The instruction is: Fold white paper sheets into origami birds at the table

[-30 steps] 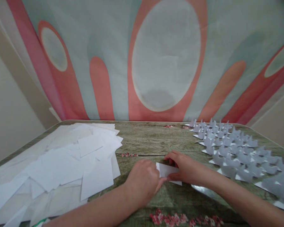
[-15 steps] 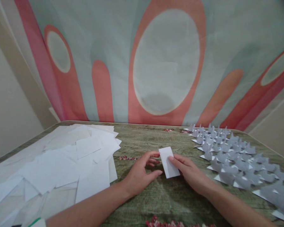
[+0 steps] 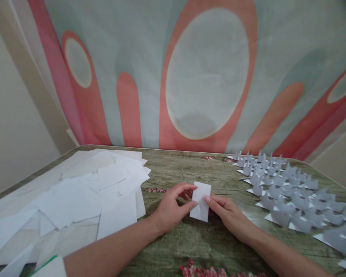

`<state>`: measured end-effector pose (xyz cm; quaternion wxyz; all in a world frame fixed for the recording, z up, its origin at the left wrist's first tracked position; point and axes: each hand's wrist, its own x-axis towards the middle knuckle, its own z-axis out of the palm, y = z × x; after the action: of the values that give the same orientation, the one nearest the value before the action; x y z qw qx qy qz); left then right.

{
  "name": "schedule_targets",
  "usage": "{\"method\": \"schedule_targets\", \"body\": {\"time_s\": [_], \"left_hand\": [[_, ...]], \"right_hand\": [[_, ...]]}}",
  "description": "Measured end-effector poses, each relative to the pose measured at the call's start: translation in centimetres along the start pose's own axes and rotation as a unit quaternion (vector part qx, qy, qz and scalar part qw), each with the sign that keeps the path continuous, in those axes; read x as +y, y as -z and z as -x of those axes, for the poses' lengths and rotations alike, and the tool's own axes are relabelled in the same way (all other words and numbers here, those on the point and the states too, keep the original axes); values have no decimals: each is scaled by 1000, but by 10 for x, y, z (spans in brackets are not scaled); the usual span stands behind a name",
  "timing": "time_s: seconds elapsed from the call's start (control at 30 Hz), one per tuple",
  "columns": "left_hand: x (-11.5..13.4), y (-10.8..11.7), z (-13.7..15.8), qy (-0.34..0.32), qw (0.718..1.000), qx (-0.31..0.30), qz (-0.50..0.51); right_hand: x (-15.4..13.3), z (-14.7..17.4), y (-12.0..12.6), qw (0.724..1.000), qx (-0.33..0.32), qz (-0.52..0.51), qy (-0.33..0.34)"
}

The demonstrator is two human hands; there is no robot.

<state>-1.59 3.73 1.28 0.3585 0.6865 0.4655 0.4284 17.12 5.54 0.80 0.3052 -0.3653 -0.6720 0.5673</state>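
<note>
A small white folded paper rectangle (image 3: pixel 201 195) is held upright above the middle of the table. My right hand (image 3: pixel 229 215) pinches its right side, thumb on the face towards me and fingers behind. At the left edge, my left hand (image 3: pixel 171 207) closes on the paper with thumb and fingertips. Its other fingers curl behind and are partly hidden. To the left lies a loose pile of white paper sheets (image 3: pixel 117 215). Several rows of white folded paper birds (image 3: pixel 276 190) stand on the right.
The table (image 3: pixel 173 169) has a wood-grain cover with printed pink flowers (image 3: pixel 202 271). Behind its far edge hangs a wall cloth (image 3: pixel 150 46) with coral shapes. Beige wall shows at both sides.
My left hand has come in to take the paper's left edge. The paper has turned more upright, held by both hands. The view has shifted slightly.
</note>
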Motion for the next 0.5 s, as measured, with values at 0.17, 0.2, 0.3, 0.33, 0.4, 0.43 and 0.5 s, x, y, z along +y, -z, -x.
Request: {"method": "schedule_targets", "body": {"time_s": [0.17,0.2,0.3,0.33,0.4,0.43,0.5], "left_hand": [[-10,-2,-2,9,999,7,40],[-11,-2,-2,12,999,8,48],[-14,-3,-3,23,998,9,66],[-13,-3,-3,26,997,8,70],[-12,-3,-3,31,997,5,74],[-11,-3,-3,32,997,2,74],[-8,-3,-3,32,997,-4,71]], "right_hand": [[7,0,-2,995,83,-17,55],[8,0,-1,992,103,-23,72],[13,-1,1,986,126,-7,112],[14,-1,1,985,126,4,119],[15,-1,3,984,125,24,126],[16,-1,3,984,124,32,126],[16,0,3,985,119,40,119]]}}
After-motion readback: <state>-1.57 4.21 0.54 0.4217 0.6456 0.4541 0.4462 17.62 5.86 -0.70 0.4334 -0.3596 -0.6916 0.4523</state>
